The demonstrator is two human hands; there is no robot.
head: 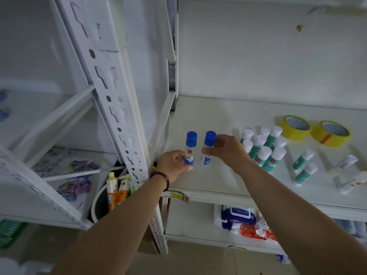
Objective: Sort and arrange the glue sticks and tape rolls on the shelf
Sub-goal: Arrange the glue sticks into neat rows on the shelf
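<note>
Two blue-capped glue bottles stand side by side near the left end of the white shelf. My left hand grips the lower body of the left bottle. My right hand pinches the right bottle just under its cap. To the right, several green glue sticks with white caps stand in a tight cluster. Two more green sticks stand apart further right. Two yellow tape rolls lie flat at the back right. White sticks lie on their sides at the far right.
A perforated white upright stands just left of my left hand. Below the shelf lie a blue wipes pack and red packets. On the left unit sit purple packets, and a bin holds orange and yellow bottles.
</note>
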